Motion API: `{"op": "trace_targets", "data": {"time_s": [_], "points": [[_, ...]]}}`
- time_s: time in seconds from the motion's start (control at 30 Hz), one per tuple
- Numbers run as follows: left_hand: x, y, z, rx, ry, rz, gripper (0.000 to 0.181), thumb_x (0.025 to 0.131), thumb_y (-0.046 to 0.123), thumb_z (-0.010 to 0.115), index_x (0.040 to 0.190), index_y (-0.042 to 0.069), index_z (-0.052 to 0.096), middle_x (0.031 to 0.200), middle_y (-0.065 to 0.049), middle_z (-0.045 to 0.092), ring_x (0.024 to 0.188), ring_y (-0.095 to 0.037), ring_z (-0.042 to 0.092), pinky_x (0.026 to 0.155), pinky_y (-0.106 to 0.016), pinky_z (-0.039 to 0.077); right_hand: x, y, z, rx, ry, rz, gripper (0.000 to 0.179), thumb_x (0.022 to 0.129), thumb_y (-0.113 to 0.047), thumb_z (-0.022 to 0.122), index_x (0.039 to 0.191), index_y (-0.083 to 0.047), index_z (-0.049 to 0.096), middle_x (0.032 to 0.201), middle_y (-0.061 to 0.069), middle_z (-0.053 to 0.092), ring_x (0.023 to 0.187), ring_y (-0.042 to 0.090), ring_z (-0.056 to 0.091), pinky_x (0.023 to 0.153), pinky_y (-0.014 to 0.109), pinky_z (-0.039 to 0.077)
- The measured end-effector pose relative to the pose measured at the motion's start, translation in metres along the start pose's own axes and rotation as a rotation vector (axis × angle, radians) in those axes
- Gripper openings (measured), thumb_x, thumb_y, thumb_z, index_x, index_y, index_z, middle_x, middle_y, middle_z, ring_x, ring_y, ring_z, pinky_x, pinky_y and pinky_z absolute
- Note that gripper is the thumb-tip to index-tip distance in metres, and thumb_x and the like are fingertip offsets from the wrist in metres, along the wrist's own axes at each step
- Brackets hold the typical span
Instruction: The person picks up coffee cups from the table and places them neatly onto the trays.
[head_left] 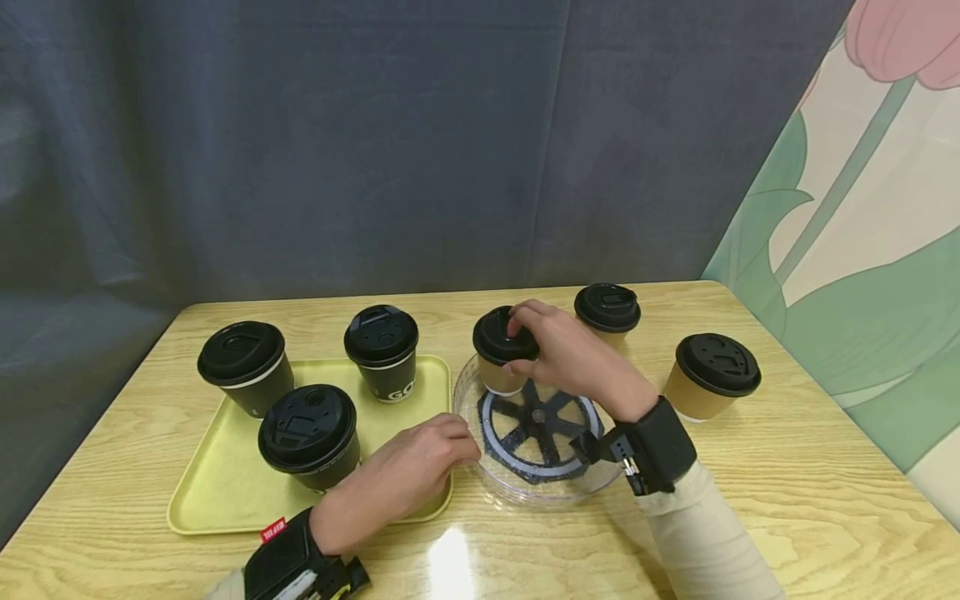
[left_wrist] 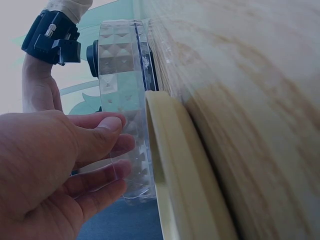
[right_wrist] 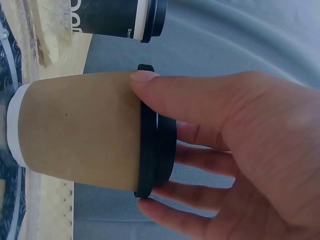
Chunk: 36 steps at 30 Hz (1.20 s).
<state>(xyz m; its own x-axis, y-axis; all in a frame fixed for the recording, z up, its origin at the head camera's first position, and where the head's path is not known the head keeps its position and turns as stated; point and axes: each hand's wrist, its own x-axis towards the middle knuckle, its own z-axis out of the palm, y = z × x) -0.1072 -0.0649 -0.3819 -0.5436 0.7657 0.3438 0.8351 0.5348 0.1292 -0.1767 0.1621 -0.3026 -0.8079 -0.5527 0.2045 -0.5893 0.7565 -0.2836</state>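
Note:
My right hand (head_left: 558, 346) grips a brown paper cup (right_wrist: 80, 130) by its black lid (right_wrist: 157, 135), thumb on one side and fingers on the other. The cup is upright over the back left part of a clear round plastic turntable (head_left: 480, 471) with a dark spoked centre. At the turntable's near left edge is my left hand (head_left: 427, 454), which pinches the rim between thumb and fingers. In the left wrist view, the clear wall (left_wrist: 117, 65) stands on edge beside the thumb (left_wrist: 107, 130), with fingertips showing through the plastic.
Left of the turntable lies a yellow tray (head_left: 225, 492). On it stand three black lidded cups: one back left (head_left: 258, 383), one in front (head_left: 315, 442), one back right (head_left: 386, 367). Two brown lidded cups stand to the right, one behind (head_left: 609, 312), one farther right (head_left: 708, 379).

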Motion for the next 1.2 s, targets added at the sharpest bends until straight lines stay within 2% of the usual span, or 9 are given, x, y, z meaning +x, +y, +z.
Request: {"op": "trace_targets", "data": {"time_s": [0.4, 0.6, 0.73, 0.83, 0.9, 0.97, 1.07, 1.13, 1.2], "points": [[0.0, -0.002, 0.001, 0.017, -0.008, 0.007, 0.013, 0.093, 0.008, 0.062, 0.087, 0.017, 0.068, 0.091, 0.007, 0.066, 0.097, -0.008, 0.062, 0.086, -0.019, 0.052, 0.001, -0.001, -0.001, -0.012, 0.01, 0.001, 0.037, 0.08, -0.024, 0.081, 0.107, -0.008, 0.061, 0.113, 0.008, 0.062, 0.081, 0.017, 0.059, 0.068, 0.031, 0.047], [0.0, -0.003, 0.001, 0.02, -0.013, 0.008, 0.013, 0.093, 0.008, 0.061, 0.087, 0.017, 0.067, 0.091, 0.007, 0.066, 0.097, -0.008, 0.061, 0.086, -0.02, 0.052, 0.0, 0.003, -0.005, 0.02, 0.017, -0.012, 0.039, 0.081, -0.029, 0.08, 0.109, -0.009, 0.063, 0.119, 0.009, 0.061, 0.085, 0.019, 0.062, 0.069, 0.032, 0.049], [0.0, -0.003, 0.001, 0.013, -0.016, 0.007, 0.012, 0.092, 0.007, 0.062, 0.086, 0.017, 0.067, 0.091, 0.007, 0.066, 0.096, -0.008, 0.061, 0.085, -0.02, 0.052, -0.003, 0.011, -0.013, 0.03, 0.043, 0.016, 0.044, 0.081, -0.035, 0.078, 0.113, -0.008, 0.064, 0.13, 0.013, 0.058, 0.103, 0.028, 0.064, 0.082, 0.04, 0.053], [0.0, -0.002, 0.001, 0.006, -0.014, 0.009, 0.013, 0.092, 0.006, 0.062, 0.086, 0.017, 0.067, 0.091, 0.007, 0.066, 0.095, -0.008, 0.061, 0.085, -0.02, 0.052, -0.006, 0.019, -0.02, 0.018, 0.077, 0.047, 0.047, 0.082, -0.037, 0.077, 0.116, -0.008, 0.063, 0.132, 0.014, 0.057, 0.118, 0.033, 0.058, 0.093, 0.046, 0.051], [0.0, -0.002, 0.001, 0.006, -0.011, 0.011, 0.013, 0.091, 0.006, 0.062, 0.086, 0.017, 0.067, 0.091, 0.007, 0.066, 0.094, -0.008, 0.061, 0.085, -0.02, 0.052, -0.008, 0.026, -0.022, 0.012, 0.105, 0.051, 0.049, 0.083, -0.036, 0.077, 0.119, -0.007, 0.063, 0.128, 0.014, 0.058, 0.11, 0.031, 0.061, 0.09, 0.045, 0.051], [0.0, -0.002, 0.001, 0.008, -0.009, 0.014, 0.012, 0.092, 0.007, 0.062, 0.086, 0.016, 0.067, 0.091, 0.007, 0.066, 0.094, -0.008, 0.061, 0.085, -0.019, 0.052, -0.009, 0.031, -0.024, 0.005, 0.124, 0.059, 0.05, 0.083, -0.036, 0.076, 0.121, -0.007, 0.061, 0.123, 0.013, 0.06, 0.093, 0.027, 0.062, 0.08, 0.042, 0.051], [0.0, -0.002, 0.002, 0.012, -0.005, 0.02, 0.012, 0.092, 0.008, 0.061, 0.086, 0.016, 0.067, 0.09, 0.007, 0.066, 0.094, -0.008, 0.061, 0.085, -0.019, 0.052, -0.01, 0.039, -0.024, 0.003, 0.134, 0.078, 0.053, 0.084, -0.036, 0.075, 0.126, -0.007, 0.059, 0.121, 0.012, 0.06, 0.077, 0.024, 0.054, 0.075, 0.039, 0.047], [0.0, -0.002, 0.001, 0.014, -0.002, 0.023, 0.012, 0.092, 0.008, 0.061, 0.085, 0.016, 0.067, 0.09, 0.007, 0.066, 0.094, -0.008, 0.061, 0.085, -0.019, 0.052, -0.01, 0.043, -0.025, 0.007, 0.127, 0.103, 0.057, 0.085, -0.037, 0.074, 0.131, -0.008, 0.055, 0.125, 0.012, 0.059, 0.086, 0.027, 0.057, 0.08, 0.042, 0.048], [0.0, -0.002, 0.002, 0.016, 0.001, 0.024, 0.012, 0.092, 0.008, 0.061, 0.085, 0.017, 0.067, 0.09, 0.007, 0.066, 0.094, -0.008, 0.061, 0.085, -0.019, 0.052, -0.01, 0.046, -0.025, 0.004, 0.125, 0.12, 0.063, 0.086, -0.038, 0.074, 0.136, -0.007, 0.051, 0.132, 0.015, 0.056, 0.104, 0.033, 0.059, 0.092, 0.048, 0.048]]}}
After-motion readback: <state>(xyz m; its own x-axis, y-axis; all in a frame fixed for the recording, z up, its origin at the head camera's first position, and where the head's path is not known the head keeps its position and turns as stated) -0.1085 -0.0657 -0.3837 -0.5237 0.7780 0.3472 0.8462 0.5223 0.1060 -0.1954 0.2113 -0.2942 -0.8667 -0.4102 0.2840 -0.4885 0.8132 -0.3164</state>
